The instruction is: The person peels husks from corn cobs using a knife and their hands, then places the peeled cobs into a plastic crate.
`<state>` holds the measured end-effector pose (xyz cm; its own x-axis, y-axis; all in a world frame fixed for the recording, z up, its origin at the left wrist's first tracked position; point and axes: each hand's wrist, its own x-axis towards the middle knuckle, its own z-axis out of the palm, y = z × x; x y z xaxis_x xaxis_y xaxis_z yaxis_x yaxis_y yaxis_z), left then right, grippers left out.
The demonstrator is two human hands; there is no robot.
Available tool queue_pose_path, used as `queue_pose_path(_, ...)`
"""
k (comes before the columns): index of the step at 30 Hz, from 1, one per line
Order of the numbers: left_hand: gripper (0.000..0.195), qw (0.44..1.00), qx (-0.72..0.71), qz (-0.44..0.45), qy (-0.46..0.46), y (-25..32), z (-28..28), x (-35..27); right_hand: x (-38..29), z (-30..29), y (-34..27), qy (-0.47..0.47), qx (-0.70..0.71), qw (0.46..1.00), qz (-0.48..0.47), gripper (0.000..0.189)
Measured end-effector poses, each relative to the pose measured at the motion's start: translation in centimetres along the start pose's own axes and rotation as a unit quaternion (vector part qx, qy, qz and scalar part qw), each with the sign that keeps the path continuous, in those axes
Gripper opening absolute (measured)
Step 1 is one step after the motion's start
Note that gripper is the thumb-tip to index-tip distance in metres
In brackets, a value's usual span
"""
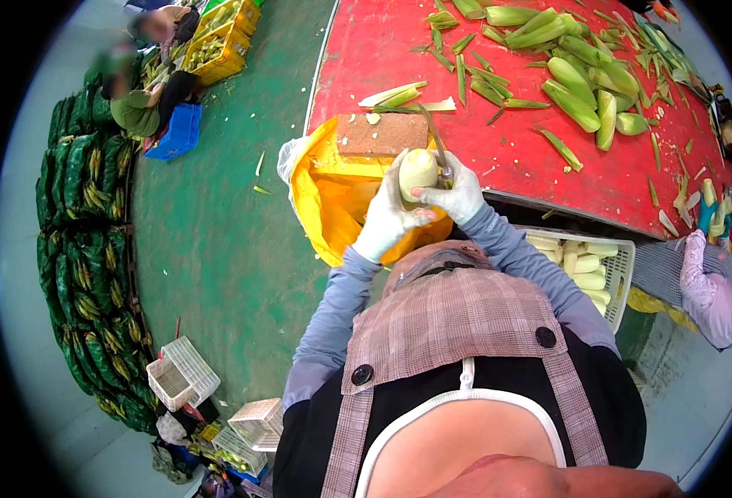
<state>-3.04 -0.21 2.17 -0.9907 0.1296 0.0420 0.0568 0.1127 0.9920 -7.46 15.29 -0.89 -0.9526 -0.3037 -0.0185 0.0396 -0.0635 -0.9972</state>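
A pale, peeled vegetable shoot (418, 172) stands upright between my gloved hands, above an open yellow bag (323, 205). My left hand (386, 208) grips it from the left. My right hand (459, 192) holds a curved knife (434, 129) by its handle, blade pointing away from me, with the thumb against the shoot. Just beyond my hands lies a reddish-brown brick (381, 134) with small pale scraps on it. Green-husked shoots (571, 84) are piled on the red tabletop (496, 162), with loose strips of husk (397, 94) nearer the brick.
A white crate (622, 280) of peeled shoots sits by my right elbow. Beyond it, a person (708, 292) in blue gloves handles shoots. Green net sacks (86, 261) are stacked on the left, near seated people and yellow crates (223, 59). White baskets (182, 373) stand lower left.
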Motion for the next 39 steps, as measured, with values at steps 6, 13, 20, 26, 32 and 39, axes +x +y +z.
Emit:
queue_pose_path(6, 0.108, 0.994, -0.059, -0.084, -0.025, -2.5, 2.1, 0.9, -1.6, -0.8, -0.7, 0.058, -0.039, 0.995, 0.070, 0.070)
queue_pose_path(13, 0.053, 0.847, -0.475, -0.237, -0.025, -4.6, 3.7, 7.2, -4.0, -8.3, 1.2, 0.204, 0.122, 0.968, 0.079, 0.040)
queue_pose_path(20, 0.058, 0.919, -0.312, -0.170, -0.173, -2.1, 8.3, 13.9, -11.3, -12.6, 5.6, 0.360, 0.179, 0.912, 0.084, 0.035)
queue_pose_path(26, 0.064, 0.940, -0.044, -0.002, -0.338, 0.9, 17.5, 13.2, -15.0, -13.0, 5.2, 0.455, 0.237, 0.853, 0.094, 0.034)
queue_pose_path(32, 0.064, 0.909, 0.015, 0.052, -0.414, 1.0, 21.8, 13.1, -16.1, -13.7, 3.9, 0.502, 0.233, 0.830, 0.065, 0.033)
queue_pose_path(39, 0.080, 0.857, -0.105, -0.170, -0.475, -0.2, 23.6, 9.5, -15.2, -13.3, 2.4, 0.511, 0.020, 0.858, 0.037, 0.067)
